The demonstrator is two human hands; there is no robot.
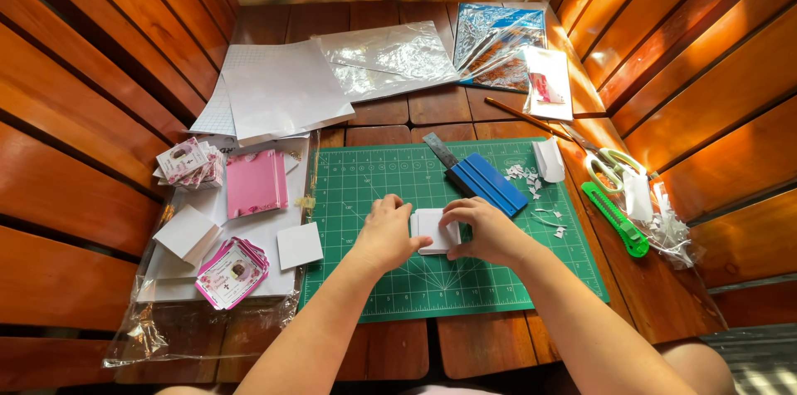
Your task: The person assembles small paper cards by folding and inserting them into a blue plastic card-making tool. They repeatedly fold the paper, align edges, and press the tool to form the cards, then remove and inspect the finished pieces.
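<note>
We pinch the small white square card stack (433, 230) between left hand (384, 233) and right hand (488, 231), on the green cutting mat (374, 187). Keep edges flush; press evenly; blue squeegee (486, 182) lies just beyond.

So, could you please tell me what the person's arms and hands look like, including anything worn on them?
Both forearms are bare up to the bottom edge of the picture, with no sleeves showing. The left hand and right hand wear no gloves; no watch, bracelet or ring shows. The fingers are short, the nails too small to judge.
</note>
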